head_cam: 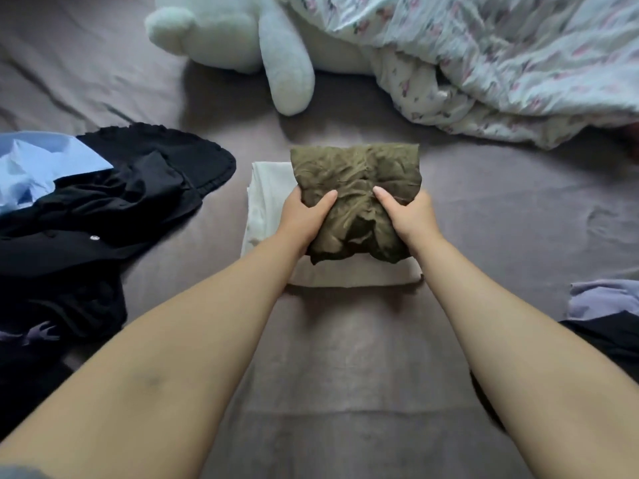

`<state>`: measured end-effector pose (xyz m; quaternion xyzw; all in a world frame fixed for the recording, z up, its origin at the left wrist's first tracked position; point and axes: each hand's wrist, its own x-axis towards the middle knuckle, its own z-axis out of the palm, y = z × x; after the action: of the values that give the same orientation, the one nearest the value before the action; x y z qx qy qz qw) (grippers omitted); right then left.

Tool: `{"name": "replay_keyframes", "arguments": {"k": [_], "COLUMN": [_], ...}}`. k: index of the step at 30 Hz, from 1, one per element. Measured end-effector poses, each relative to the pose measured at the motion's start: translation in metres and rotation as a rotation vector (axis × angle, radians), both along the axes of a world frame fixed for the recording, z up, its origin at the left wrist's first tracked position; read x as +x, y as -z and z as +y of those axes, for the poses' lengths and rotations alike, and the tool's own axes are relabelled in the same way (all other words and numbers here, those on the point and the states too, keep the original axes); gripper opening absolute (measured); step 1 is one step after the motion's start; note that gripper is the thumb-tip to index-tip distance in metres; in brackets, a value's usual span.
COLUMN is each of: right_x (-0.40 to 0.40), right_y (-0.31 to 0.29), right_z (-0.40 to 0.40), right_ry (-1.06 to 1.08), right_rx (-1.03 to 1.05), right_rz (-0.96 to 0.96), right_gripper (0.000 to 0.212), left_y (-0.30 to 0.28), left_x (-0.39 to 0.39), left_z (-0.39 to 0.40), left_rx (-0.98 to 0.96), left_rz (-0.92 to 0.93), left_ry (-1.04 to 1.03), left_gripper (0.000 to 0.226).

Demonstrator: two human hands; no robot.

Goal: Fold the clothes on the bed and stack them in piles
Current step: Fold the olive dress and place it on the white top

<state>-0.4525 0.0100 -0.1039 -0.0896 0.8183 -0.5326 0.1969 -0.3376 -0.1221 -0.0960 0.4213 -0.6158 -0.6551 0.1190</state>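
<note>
A crumpled, folded olive-green garment (356, 174) lies on top of a folded white garment (269, 188) in the middle of the bed. My left hand (304, 216) grips the green garment's left side, thumb on top and fingers hidden underneath. On the other side my right hand (404, 216) grips it the same way. To the left lies a loose heap of black clothes (114, 202) with a light blue shirt (38, 167) on it.
The grey bedsheet (345, 357) is bare in front of the pile. A white plush toy (242, 39) lies at the back, a floral duvet (501, 63) at the back right. Lilac and dark clothes (605, 305) lie at the right edge.
</note>
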Motion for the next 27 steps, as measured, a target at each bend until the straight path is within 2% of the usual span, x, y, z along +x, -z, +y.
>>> {"name": "replay_keyframes", "arguments": {"k": [2, 4, 6, 8, 10, 13, 15, 17, 19, 21, 22, 24, 27], "right_x": [-0.014, -0.019, -0.021, -0.026, -0.04, -0.054, -0.055, -0.049, -0.048, -0.054, -0.061, -0.082, -0.132], "right_y": [0.017, 0.029, 0.034, 0.03, 0.029, 0.025, 0.032, 0.031, 0.032, 0.026, 0.021, 0.012, 0.006], "right_z": [0.004, 0.011, 0.017, 0.017, 0.011, 0.001, -0.005, -0.007, -0.005, 0.0, 0.004, 0.012, 0.027], "right_ry": [-0.024, -0.025, 0.009, 0.052, 0.12, 0.111, 0.007, -0.107, -0.136, -0.127, -0.113, -0.048, 0.039], "right_rx": [0.161, 0.392, 0.502, 0.442, 0.336, 0.221, 0.121, 0.089, 0.058, -0.02, -0.045, -0.056, -0.025], "right_rz": [-0.05, -0.025, -0.004, -0.102, -0.283, -0.519, -0.512, -0.389, -0.271, -0.195, -0.153, -0.079, -0.057], "right_gripper": [0.062, 0.07, 0.082, 0.096, 0.106, 0.129, 0.114, 0.081, 0.063, 0.061, 0.061, 0.058, 0.065], "left_y": [0.02, 0.036, 0.04, 0.037, 0.036, 0.04, 0.039, 0.038, 0.029, 0.015, 0.009, -0.003, 0.002], "left_x": [-0.009, -0.003, 0.008, 0.014, 0.016, 0.008, -0.002, -0.011, -0.026, -0.049, -0.063, -0.091, -0.124], "left_z": [0.003, 0.005, 0.001, -0.009, -0.023, -0.04, -0.047, -0.048, -0.04, -0.028, -0.025, -0.024, -0.032], "left_rx": [-0.088, -0.347, -0.6, -0.541, -0.322, -0.039, 0.123, 0.227, 0.209, 0.125, 0.067, -0.016, 0.024], "left_rz": [-0.134, -0.403, -0.61, -0.654, -0.677, -0.554, -0.421, -0.313, -0.163, -0.037, -0.006, 0.058, 0.05], "left_ry": [-0.007, 0.022, -0.005, -0.142, -0.254, -0.283, -0.275, -0.185, -0.07, -0.016, 0.007, 0.052, 0.013], "left_gripper": [0.047, 0.053, 0.074, 0.102, 0.119, 0.13, 0.139, 0.137, 0.107, 0.072, 0.064, 0.06, 0.071]}}
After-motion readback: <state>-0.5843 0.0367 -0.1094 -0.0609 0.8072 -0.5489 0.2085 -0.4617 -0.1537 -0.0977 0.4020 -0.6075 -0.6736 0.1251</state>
